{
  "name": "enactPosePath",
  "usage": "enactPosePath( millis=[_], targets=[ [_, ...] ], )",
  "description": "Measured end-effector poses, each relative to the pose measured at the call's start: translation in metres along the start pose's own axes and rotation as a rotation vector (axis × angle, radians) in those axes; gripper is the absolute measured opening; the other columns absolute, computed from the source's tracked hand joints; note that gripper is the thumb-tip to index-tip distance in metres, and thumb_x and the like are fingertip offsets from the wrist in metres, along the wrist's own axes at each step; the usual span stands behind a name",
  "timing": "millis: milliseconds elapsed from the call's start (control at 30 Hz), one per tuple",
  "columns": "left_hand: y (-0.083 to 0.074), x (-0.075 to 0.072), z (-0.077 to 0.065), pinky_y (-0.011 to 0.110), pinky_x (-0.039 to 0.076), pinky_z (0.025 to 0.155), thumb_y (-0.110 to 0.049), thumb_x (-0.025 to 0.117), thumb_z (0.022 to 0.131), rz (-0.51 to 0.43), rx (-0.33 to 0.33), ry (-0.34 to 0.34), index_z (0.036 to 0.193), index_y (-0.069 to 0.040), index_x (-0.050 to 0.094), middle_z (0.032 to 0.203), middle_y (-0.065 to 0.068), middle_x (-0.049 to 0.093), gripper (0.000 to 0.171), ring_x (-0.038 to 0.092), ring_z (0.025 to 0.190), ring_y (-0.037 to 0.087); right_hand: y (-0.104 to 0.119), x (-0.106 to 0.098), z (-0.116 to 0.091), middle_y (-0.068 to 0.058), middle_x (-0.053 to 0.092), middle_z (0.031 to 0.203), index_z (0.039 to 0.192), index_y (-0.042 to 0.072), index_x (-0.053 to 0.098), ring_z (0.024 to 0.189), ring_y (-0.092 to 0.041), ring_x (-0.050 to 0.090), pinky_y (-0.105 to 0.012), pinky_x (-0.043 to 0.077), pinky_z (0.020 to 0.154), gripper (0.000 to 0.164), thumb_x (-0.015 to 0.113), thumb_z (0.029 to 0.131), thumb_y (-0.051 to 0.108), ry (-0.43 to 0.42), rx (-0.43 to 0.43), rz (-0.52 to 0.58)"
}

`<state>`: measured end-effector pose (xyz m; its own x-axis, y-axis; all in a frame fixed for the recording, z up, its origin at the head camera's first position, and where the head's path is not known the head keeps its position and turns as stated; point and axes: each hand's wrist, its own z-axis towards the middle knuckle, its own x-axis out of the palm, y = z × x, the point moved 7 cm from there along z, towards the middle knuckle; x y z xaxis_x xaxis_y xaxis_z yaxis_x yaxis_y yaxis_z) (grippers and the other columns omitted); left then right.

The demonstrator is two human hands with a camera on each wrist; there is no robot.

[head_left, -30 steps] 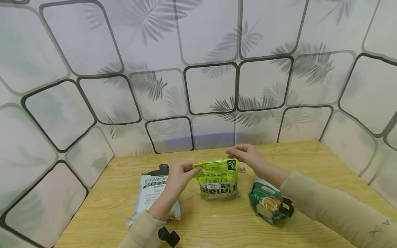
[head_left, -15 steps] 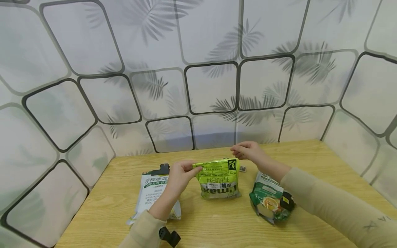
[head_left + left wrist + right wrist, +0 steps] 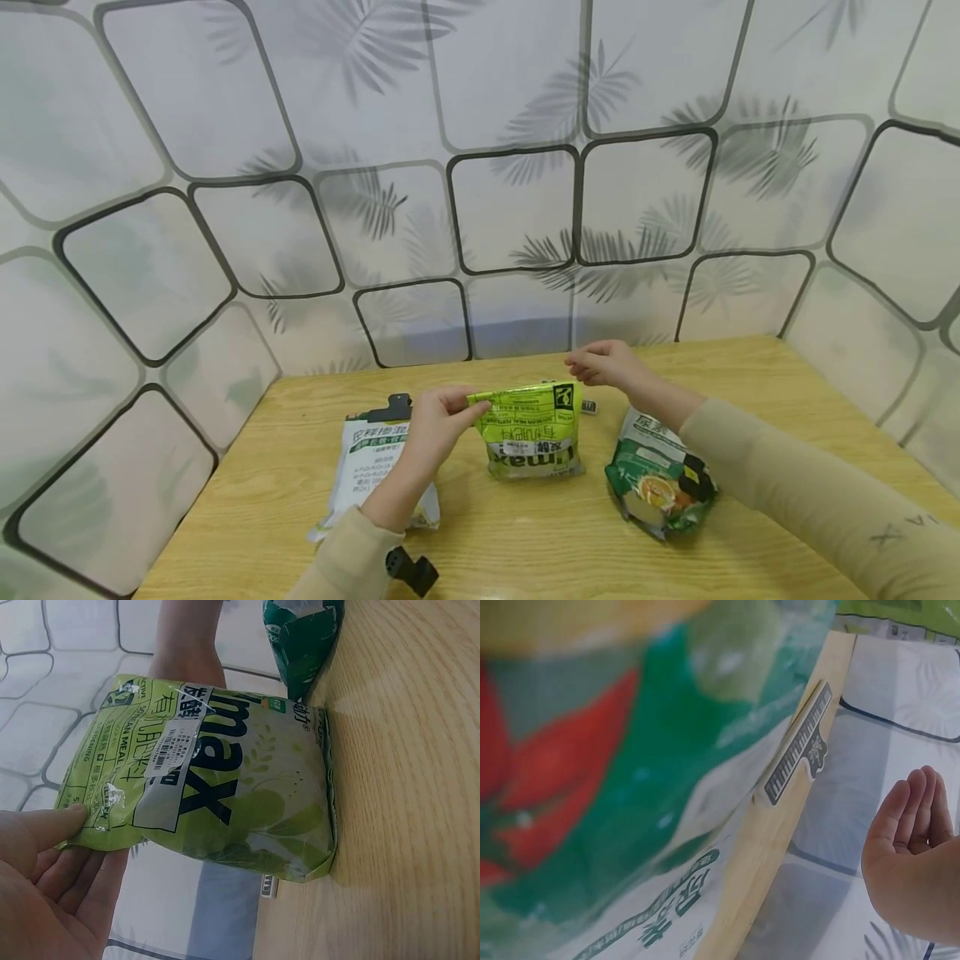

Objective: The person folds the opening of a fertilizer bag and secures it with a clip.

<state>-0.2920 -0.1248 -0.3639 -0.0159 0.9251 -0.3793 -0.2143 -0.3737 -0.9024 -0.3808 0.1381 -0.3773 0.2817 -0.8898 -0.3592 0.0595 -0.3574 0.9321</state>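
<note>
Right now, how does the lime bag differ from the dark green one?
The lime bag is mostly bright yellow-green, while the dark green bag is deep green and white. The lime bag shows big "max" lettering; the dark green bag pictures an orange. The left hand pinches the lime bag's upper corner; no hand holds the dark green bag. Both are printed bags.
</note>
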Motion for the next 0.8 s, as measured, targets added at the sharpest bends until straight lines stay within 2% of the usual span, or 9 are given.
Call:
enactPosePath(
  millis=[100,200,533,633,800],
  targets=[
    [0.001,0.0,0.001,0.025,0.032,0.059,-0.007,0.076,0.097,0.004,-0.003,0.0,0.116,-0.002,0.082,0.051,-0.005,0.042,0.02,0.026,0.051,0.012,-0.003,-0.001,0.001,-0.02,0.074,0.122,0.137,-0.011,0.064,0.105,-0.02,0.072,-0.047,0.06,0.106,0.044,0.056,0.112,0.024,0.009,0.014,-0.011],
    [0.001,0.0,0.002,0.025,0.031,0.059,-0.007,0.076,0.097,0.004,-0.006,-0.004,0.114,-0.004,0.083,0.051,-0.005,0.042,0.018,0.026,0.051,0.012,-0.005,-0.003,0.002,-0.024,0.073,0.126,0.138,-0.012,0.063,0.099,-0.013,0.072,-0.047,0.06,0.106,0.046,0.055,0.112,0.024,0.016,0.021,-0.026],
    [0.001,0.0,0.002,0.024,0.029,0.057,-0.007,0.076,0.097,-0.015,-0.019,-0.007,0.115,-0.003,0.082,0.051,-0.006,0.04,0.019,0.025,0.052,0.013,-0.016,-0.009,0.007,-0.025,0.073,0.124,0.139,-0.013,0.062,0.092,-0.005,0.07,-0.048,0.06,0.106,0.045,0.055,0.112,0.022,0.038,0.044,-0.057],
    [0.001,0.0,0.002,0.025,0.03,0.059,-0.007,0.076,0.097,-0.015,-0.018,-0.005,0.116,-0.003,0.082,0.051,-0.005,0.039,0.02,0.025,0.052,0.013,-0.018,-0.01,0.007,-0.026,0.073,0.124,0.137,-0.014,0.063,0.096,-0.011,0.072,-0.049,0.06,0.105,0.045,0.056,0.111,0.023,0.038,0.045,-0.07],
    [0.002,0.001,0.001,0.026,0.032,0.061,-0.008,0.076,0.098,-0.01,-0.015,-0.001,0.119,-0.003,0.081,0.051,-0.005,0.037,0.022,0.024,0.052,0.013,-0.022,-0.01,0.007,-0.029,0.071,0.127,0.136,-0.014,0.063,0.108,-0.029,0.074,-0.05,0.06,0.106,0.046,0.057,0.111,0.024,0.045,0.055,-0.102]
  ],
)
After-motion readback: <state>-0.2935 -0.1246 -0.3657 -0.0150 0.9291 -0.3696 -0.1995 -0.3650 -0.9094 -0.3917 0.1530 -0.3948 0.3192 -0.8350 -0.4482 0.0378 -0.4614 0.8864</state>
